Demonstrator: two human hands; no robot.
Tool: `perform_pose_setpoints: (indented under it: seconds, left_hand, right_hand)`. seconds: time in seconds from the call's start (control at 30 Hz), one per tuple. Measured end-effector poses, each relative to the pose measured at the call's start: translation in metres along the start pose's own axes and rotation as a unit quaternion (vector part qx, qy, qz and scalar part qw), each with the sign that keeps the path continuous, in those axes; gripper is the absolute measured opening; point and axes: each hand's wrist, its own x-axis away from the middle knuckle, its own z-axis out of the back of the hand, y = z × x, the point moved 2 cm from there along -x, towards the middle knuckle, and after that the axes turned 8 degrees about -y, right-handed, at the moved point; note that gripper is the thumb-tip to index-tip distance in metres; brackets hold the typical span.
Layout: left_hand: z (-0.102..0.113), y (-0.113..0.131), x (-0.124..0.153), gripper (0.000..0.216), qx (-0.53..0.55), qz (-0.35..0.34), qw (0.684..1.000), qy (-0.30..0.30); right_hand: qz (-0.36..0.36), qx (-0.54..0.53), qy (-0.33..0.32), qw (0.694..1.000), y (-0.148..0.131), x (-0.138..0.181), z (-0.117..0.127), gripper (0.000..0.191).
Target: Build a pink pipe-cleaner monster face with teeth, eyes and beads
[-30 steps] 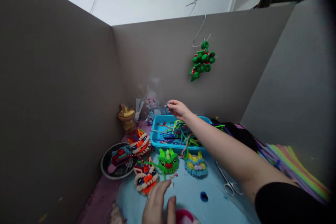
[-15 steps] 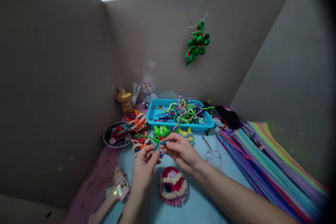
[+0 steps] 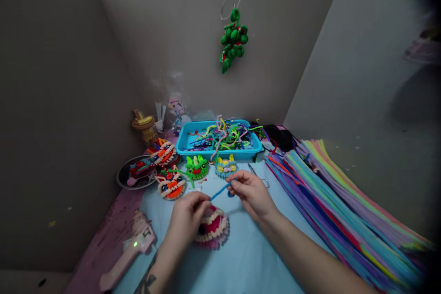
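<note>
A short blue pipe cleaner [image 3: 220, 191] is stretched between my two hands, above the light blue table cover. My left hand [image 3: 192, 210] pinches its lower left end. My right hand [image 3: 248, 191] pinches the other end, and a small blue curl [image 3: 230, 194] shows just below those fingers. Beneath my left hand lies a round pink, red and cream pipe-cleaner creature head [image 3: 215, 228], partly covered by that hand. Just beyond my hands are a green head [image 3: 197, 167], a light blue and yellow head [image 3: 226, 167] and an orange and cream head [image 3: 171, 187].
A blue tray [image 3: 220, 152] of tangled pipe-cleaner scraps stands at the back. Bundled pipe cleaners [image 3: 330, 206] line the right side. Scissors [image 3: 258, 175] lie behind my right hand. A lit glue gun [image 3: 131, 250] and a metal bowl [image 3: 124, 183] are at left.
My hands have drawn apart, and the blue pipe cleaner, bent before, is now straighter between them. The camera view has turned right and down. My left hand now covers part of the pink head.
</note>
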Motion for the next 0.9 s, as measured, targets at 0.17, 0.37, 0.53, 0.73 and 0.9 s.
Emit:
perform_pose_setpoints:
  seconds: [0.17,0.37,0.53,0.73,0.9]
  left_hand:
    - [-0.003,0.016,-0.002,0.014,-0.102,-0.045,0.994,0.015]
    - [-0.024,0.043,-0.012,0.015,-0.124,-0.068,0.99,0.022]
    - [-0.028,0.05,-0.031,0.021,-0.133,-0.063,0.989,0.005]
    - [-0.047,0.046,-0.066,0.03,-0.37,-0.015,0.902,-0.22]
    - [-0.069,0.032,-0.08,0.021,-0.376,-0.007,0.889,-0.263]
  right_hand:
    - [0.21,0.339,0.032,0.916,-0.03,0.011,0.015,0.015]
    - [0.324,0.537,-0.116,0.77,-0.031,0.025,0.008,0.044]
    - [0.183,0.481,-0.091,0.853,-0.011,0.006,0.024,0.03]
    - [0.077,0.492,0.044,0.866,-0.007,-0.015,0.056,0.018]
    - [0.052,0.477,0.046,0.876,-0.003,-0.012,0.054,0.017]
